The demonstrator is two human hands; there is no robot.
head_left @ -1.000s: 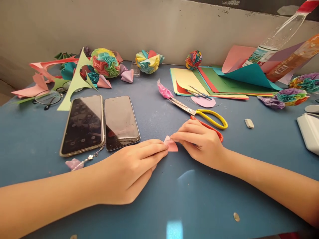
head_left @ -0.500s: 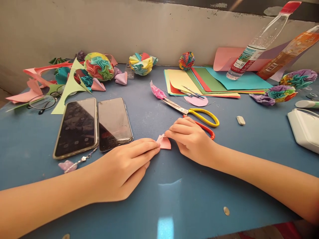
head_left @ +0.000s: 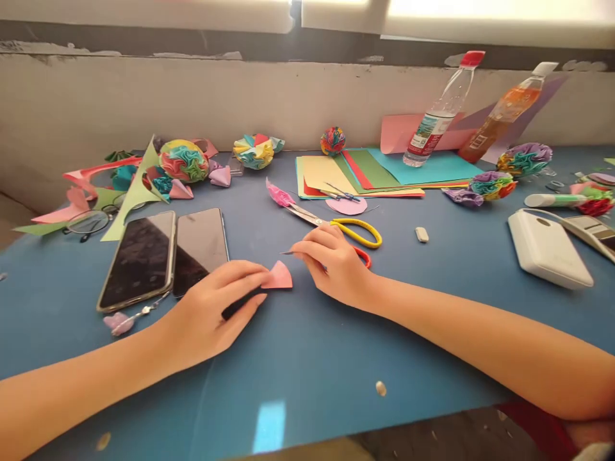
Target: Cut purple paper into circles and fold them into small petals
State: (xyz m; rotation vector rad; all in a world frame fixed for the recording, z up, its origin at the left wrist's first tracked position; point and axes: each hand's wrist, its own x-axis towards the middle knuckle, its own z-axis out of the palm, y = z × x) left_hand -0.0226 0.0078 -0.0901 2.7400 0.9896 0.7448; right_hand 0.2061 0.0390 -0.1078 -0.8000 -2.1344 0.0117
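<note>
A small fan-shaped piece of pink paper point(head_left: 280, 277) lies on the blue table, its left corner under the fingertips of my left hand point(head_left: 223, 304). That hand presses it down with fingers together and the thumb a little apart. My right hand point(head_left: 336, 259) is closed in a pinch just right of the paper, apart from it. A thin grey pointed sliver point(head_left: 287, 253) sticks out from its fingertips; its kind is unclear. Directly behind the right hand lie scissors point(head_left: 355, 232) with one yellow and one red handle, partly covered, and pink wrapping at the blade tips.
Two phones point(head_left: 139, 262) lie beside my left hand, with glasses point(head_left: 89, 221) and paper scraps point(head_left: 129, 192) behind. Coloured sheets point(head_left: 317, 173), a water bottle point(head_left: 430, 134), an orange drink bottle point(head_left: 502, 118) and pleated paper balls point(head_left: 182, 160) line the wall. A white box-like device point(head_left: 548, 250) stands right.
My right hand has come off the pink paper, now with the grey sliver showing at its fingertips. The left hand stays on the paper. The view has tilted up and shifted right.
</note>
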